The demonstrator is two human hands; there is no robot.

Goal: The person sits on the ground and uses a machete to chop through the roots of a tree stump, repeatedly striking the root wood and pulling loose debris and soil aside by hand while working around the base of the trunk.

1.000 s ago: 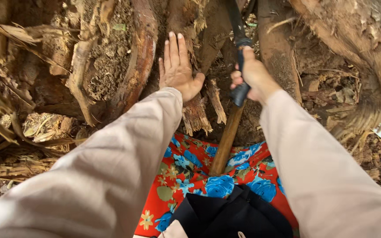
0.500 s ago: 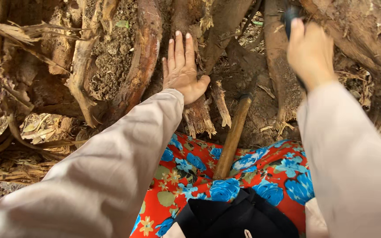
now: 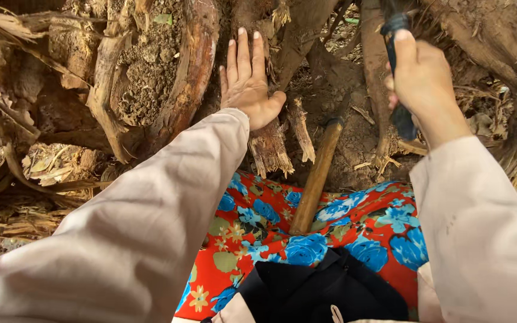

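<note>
Right hand (image 3: 423, 75): at 1 o'clock, grip closed tight around a dark tool handle (image 3: 397, 72), thumb up along it; handle end showing below the wrist, upper end running out of frame at 12 o'clock; blade or head not visible. Pale sleeve (image 3: 480, 227) down to 4 o'clock.

Left hand (image 3: 248, 84): at 12 o'clock, holding nothing, grip wide, fingers straight and together, palm flat against a brown stump (image 3: 270, 149) with a frayed, split lower end. Pale sleeve from the wrist down to 8 o'clock.

Between the two hands: wooden handle (image 3: 317, 176), light brown, tilted, top end in the soil (image 3: 354, 137) at centre, bottom end resting on the cloth at 6 o'clock; touched by neither hand.

Around the hands: thick reddish-brown stalks (image 3: 189, 78) and roots; at 11 o'clock a curved husk holding crumbly earth (image 3: 151, 66); at 9 o'clock dry leaves and fibres (image 3: 49, 164) on the ground; at 2 to 3 o'clock more roots (image 3: 498, 42) and dry litter.

Near edge, 6 o'clock: red cloth (image 3: 252, 239) with blue flowers and green leaves, spread over the lap; black fabric (image 3: 324, 293) lying on top of it at the bottom centre.
</note>
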